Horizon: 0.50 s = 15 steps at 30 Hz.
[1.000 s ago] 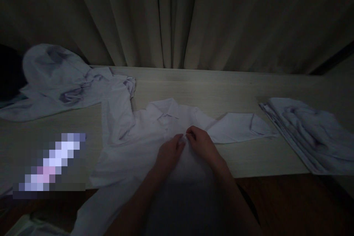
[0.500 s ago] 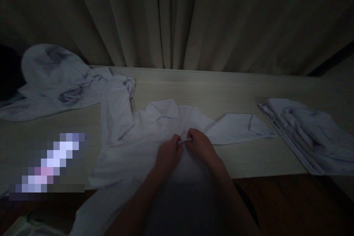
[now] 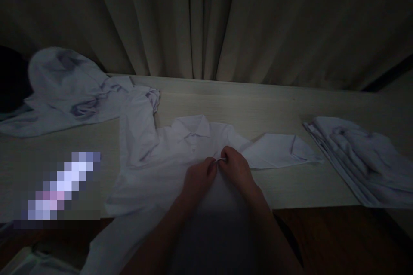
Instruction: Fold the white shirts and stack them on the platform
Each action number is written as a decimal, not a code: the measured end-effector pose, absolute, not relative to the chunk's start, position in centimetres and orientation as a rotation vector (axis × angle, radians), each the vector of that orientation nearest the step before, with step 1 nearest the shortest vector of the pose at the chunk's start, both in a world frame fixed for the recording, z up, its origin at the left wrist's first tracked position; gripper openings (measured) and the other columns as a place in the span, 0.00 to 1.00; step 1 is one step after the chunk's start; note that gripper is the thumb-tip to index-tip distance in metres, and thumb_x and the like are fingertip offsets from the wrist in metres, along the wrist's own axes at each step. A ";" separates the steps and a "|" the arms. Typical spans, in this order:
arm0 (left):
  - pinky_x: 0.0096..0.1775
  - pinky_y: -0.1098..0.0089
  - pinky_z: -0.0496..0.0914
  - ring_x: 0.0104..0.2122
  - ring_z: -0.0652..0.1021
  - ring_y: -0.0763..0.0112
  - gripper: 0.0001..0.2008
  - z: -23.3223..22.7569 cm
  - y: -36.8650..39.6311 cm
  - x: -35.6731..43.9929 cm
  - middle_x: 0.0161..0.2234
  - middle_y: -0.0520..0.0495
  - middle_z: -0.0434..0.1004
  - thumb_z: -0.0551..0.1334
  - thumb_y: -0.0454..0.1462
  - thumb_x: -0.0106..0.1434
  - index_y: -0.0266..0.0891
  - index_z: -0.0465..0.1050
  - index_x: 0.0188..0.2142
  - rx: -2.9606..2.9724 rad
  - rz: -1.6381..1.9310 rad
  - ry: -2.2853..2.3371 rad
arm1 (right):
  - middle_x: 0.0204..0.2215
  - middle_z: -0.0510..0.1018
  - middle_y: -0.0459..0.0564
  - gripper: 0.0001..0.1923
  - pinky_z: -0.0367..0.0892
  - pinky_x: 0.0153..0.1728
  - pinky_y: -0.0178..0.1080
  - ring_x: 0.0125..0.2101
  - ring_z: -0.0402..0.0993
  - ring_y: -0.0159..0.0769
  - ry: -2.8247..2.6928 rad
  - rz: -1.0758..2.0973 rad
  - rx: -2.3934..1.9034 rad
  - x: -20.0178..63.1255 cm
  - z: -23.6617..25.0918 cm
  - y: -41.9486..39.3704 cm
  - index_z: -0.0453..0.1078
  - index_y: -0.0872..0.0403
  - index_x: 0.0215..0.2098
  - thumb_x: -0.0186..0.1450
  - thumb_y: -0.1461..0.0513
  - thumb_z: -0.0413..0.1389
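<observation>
A white collared shirt (image 3: 142,184) lies face up, its collar toward the curtain and its lower part hanging over the near edge of the table. One sleeve stretches out to the right; the other is bent up at the left. Below the collar, my left hand (image 3: 200,177) pinches the shirt's front edge. Close beside it, my right hand (image 3: 237,166) pinches the same strip of cloth, which is slightly raised between the fingertips. Any button at the fingertips is too small and dark to make out.
The pale table (image 3: 232,101) runs along a hanging curtain (image 3: 206,21). A crumpled heap of white clothes (image 3: 71,81) lies at the left, touching the bent sleeve. Folded white clothes (image 3: 364,150) are stacked at the right. A blurred-out patch (image 3: 64,184) covers something at the left front.
Both hands stay pinched on the shirt front, with small shifts of the fingers and the held strip. The whole view has moved slightly; the shirt lies as before.
</observation>
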State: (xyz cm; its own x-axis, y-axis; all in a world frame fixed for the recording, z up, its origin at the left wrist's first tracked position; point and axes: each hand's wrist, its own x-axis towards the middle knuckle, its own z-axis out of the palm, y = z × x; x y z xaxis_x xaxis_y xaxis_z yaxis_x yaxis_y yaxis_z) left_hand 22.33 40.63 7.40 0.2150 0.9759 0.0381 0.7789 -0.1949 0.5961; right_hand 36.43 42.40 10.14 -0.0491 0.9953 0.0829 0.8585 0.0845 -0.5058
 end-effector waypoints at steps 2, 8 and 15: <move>0.35 0.70 0.61 0.33 0.76 0.69 0.16 7.3 40.7 22.3 0.34 0.49 0.78 0.46 0.44 0.65 0.44 0.71 0.41 2.064 0.577 1.587 | 0.28 0.70 0.45 0.04 0.54 0.31 0.33 0.30 0.64 0.31 -1.967 0.472 -1.796 36.5 10.1 42.4 0.61 0.51 0.30 0.55 0.66 0.50; 0.36 0.69 0.62 0.35 0.77 0.68 0.16 6.7 40.8 22.3 0.36 0.48 0.79 0.47 0.43 0.65 0.44 0.71 0.41 2.085 0.553 1.641 | 0.36 0.73 0.46 0.11 0.58 0.38 0.34 0.36 0.67 0.32 -1.992 0.543 -1.696 36.7 9.6 42.6 0.66 0.51 0.36 0.55 0.69 0.50; 0.32 0.70 0.59 0.31 0.76 0.68 0.16 7.0 40.8 22.2 0.32 0.48 0.78 0.46 0.44 0.66 0.44 0.70 0.41 2.046 0.533 1.733 | 0.34 0.71 0.47 0.07 0.59 0.38 0.34 0.37 0.66 0.32 -2.014 0.499 -1.677 36.5 9.5 42.5 0.65 0.52 0.33 0.57 0.68 0.50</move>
